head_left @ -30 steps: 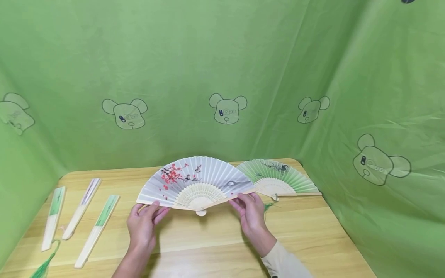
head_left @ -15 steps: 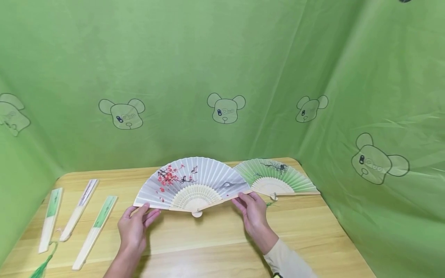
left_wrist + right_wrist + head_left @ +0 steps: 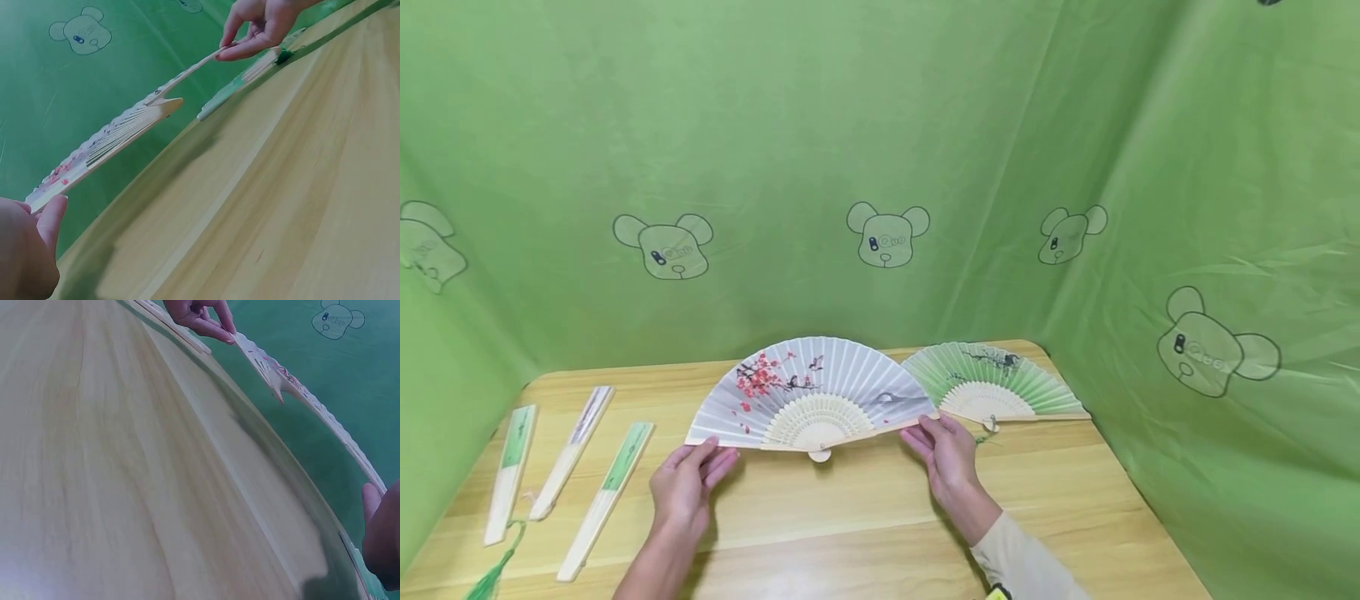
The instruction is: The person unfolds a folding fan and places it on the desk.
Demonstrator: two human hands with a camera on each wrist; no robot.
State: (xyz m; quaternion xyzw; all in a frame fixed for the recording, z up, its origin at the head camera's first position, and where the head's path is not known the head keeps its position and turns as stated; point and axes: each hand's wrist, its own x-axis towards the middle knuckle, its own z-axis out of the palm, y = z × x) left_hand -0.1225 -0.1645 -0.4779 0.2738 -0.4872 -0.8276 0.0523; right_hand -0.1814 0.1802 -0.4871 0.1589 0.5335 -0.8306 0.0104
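A white-grey folding fan [image 3: 842,375] with red blossoms is spread wide above the table, its pivot toward the person. At its left end the left hand [image 3: 681,487] pinches the outer rib between thumb and fingers. The right hand [image 3: 951,462] pinches the other outer rib at the right end. In the left wrist view the spread fan [image 3: 119,134] hangs clear of the wood, and its shadow falls below. Behind the right hand lies an open green fan [image 3: 1000,383] with a dark branch print, partly covered by the held fan.
Several closed fans lie at the left: a green one [image 3: 511,475], a purple-printed one [image 3: 572,450] and another green one [image 3: 606,500]. A green tassel [image 3: 493,575] trails at the near left. Green cloth walls [image 3: 775,125] enclose the table [image 3: 820,533].
The left hand has moved a little left, and the white-grey fan has shifted slightly left with its spread a bit wider. The other fans stay where they were.
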